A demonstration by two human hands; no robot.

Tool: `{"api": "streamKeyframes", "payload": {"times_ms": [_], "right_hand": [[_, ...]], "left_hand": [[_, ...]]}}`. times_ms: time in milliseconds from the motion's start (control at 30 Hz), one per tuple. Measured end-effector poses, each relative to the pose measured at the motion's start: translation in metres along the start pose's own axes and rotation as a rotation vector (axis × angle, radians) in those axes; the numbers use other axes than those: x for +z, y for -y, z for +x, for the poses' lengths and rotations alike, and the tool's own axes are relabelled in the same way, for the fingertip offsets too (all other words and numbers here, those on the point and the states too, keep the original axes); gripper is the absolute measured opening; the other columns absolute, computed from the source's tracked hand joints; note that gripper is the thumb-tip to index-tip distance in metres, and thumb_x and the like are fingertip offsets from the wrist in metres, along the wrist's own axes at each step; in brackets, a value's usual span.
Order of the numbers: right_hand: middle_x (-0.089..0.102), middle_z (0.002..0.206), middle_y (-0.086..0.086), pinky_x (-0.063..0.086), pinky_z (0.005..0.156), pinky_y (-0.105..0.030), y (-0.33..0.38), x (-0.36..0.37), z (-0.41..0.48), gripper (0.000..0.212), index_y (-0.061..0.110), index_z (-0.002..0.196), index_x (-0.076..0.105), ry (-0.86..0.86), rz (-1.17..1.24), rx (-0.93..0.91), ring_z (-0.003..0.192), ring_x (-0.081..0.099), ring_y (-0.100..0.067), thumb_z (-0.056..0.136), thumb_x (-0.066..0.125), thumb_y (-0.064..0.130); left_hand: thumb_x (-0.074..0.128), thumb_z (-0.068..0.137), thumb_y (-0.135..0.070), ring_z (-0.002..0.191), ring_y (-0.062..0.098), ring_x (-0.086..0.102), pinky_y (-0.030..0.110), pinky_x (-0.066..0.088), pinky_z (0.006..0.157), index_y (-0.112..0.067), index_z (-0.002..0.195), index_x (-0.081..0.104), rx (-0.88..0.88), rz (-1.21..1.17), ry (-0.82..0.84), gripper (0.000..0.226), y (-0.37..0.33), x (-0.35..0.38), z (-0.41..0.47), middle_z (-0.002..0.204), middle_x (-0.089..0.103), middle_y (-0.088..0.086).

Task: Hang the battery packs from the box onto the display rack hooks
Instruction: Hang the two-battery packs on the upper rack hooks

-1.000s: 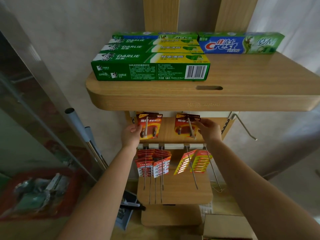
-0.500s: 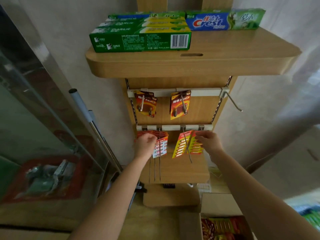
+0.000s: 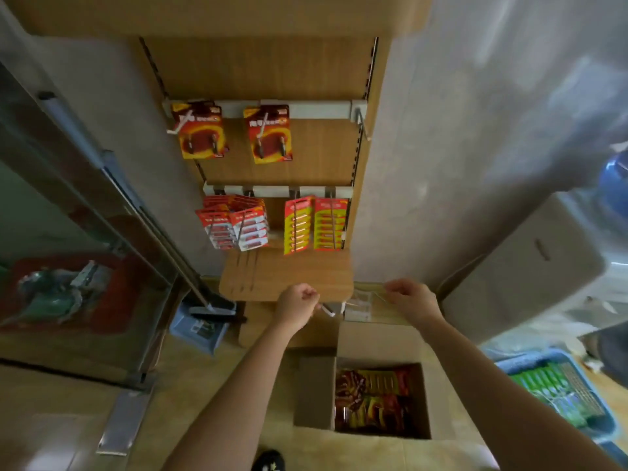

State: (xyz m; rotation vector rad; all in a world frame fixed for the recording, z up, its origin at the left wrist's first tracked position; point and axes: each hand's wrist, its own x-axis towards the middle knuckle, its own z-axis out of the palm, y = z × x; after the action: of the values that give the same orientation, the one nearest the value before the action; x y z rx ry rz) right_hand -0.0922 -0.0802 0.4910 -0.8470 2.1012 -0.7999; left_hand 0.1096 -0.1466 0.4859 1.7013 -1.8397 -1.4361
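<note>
1. While the left hand (image 3: 297, 305) and right hand (image 3: 413, 299) are hovering clenched and apparently empty at the lower shelf (image 3: 306, 278), a fresh pick seems to be starting.
2. Next, one hand is needing to drop into the box (image 3: 377, 341) and pinch a pack's top.
3. Battery packs (image 3: 373, 399) are lying jumbled inside; others are hanging on the rack hooks (image 3: 363, 125).

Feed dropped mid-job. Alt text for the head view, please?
The left hand and right hand hover, fingers curled, at the front edge of the lower shelf, above an open cardboard box of battery packs; whether either holds anything is unclear. Red packs and yellow packs hang on the rack; the upper-right hook is bare.
</note>
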Motion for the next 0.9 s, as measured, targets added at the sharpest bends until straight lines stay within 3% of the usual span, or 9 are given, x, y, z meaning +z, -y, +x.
{"api": "streamKeyframes", "payload": {"times_ms": [167, 367, 567, 667, 833, 900], "right_hand": [[0.068, 0.093, -0.004, 0.051, 0.083, -0.040, -0.075, -0.014, -0.004, 0.020, 0.014, 0.100, 0.068, 0.034, -0.021, 0.080, 0.092, 0.063, -0.026, 0.085, 0.056, 0.010], [0.063, 0.103, -0.001, 0.044, 0.073, -0.021, -0.157, 0.005, 0.011, 0.020, 0.014, 0.107, 0.065, 0.109, -0.073, 0.096, 0.092, 0.058, -0.015, 0.089, 0.055, 0.011], [0.063, 0.107, -0.004, 0.052, 0.087, -0.034, -0.267, 0.061, 0.052, 0.013, 0.021, 0.098, 0.063, 0.137, -0.069, 0.163, 0.099, 0.059, -0.020, 0.091, 0.053, 0.017], [0.063, 0.107, -0.003, 0.049, 0.081, -0.029, -0.322, 0.098, 0.075, 0.019, 0.017, 0.106, 0.064, 0.130, -0.071, 0.153, 0.096, 0.057, -0.017, 0.091, 0.052, 0.017], [0.064, 0.109, -0.002, 0.051, 0.086, -0.028, -0.412, 0.169, 0.119, 0.023, 0.017, 0.110, 0.064, 0.149, -0.047, 0.159, 0.101, 0.060, -0.016, 0.092, 0.051, 0.016], [0.065, 0.113, -0.004, 0.050, 0.088, -0.028, -0.445, 0.198, 0.139, 0.025, 0.014, 0.114, 0.063, 0.149, -0.069, 0.160, 0.103, 0.060, -0.017, 0.092, 0.051, 0.015]], "left_hand": [[0.049, 0.092, -0.017, 0.075, 0.019, 0.061, 0.039, 0.052, 0.079, -0.024, 0.070, 0.055, -0.046, 0.097, 0.061, 0.024, 0.029, 0.072, -0.013, 0.071, 0.061, -0.006], [0.047, 0.095, -0.020, 0.075, 0.012, 0.058, 0.028, 0.048, 0.072, -0.015, 0.090, 0.060, -0.048, 0.200, 0.157, 0.014, 0.080, 0.143, 0.008, 0.084, 0.062, -0.001], [0.047, 0.095, -0.023, 0.090, 0.015, 0.062, 0.024, 0.049, 0.074, -0.014, 0.098, 0.062, -0.062, 0.244, 0.205, 0.018, 0.165, 0.226, 0.056, 0.098, 0.066, 0.003], [0.046, 0.095, -0.022, 0.098, 0.015, 0.060, 0.018, 0.043, 0.071, -0.011, 0.105, 0.060, -0.072, 0.221, 0.208, 0.020, 0.214, 0.266, 0.088, 0.106, 0.065, 0.004], [0.046, 0.095, -0.019, 0.111, 0.020, 0.057, 0.029, 0.046, 0.094, -0.013, 0.102, 0.059, -0.112, 0.112, 0.194, 0.016, 0.299, 0.329, 0.148, 0.118, 0.061, 0.011], [0.044, 0.096, -0.021, 0.112, 0.019, 0.057, 0.031, 0.045, 0.096, -0.015, 0.103, 0.058, -0.111, 0.109, 0.191, 0.017, 0.327, 0.351, 0.171, 0.118, 0.062, 0.008]]}}
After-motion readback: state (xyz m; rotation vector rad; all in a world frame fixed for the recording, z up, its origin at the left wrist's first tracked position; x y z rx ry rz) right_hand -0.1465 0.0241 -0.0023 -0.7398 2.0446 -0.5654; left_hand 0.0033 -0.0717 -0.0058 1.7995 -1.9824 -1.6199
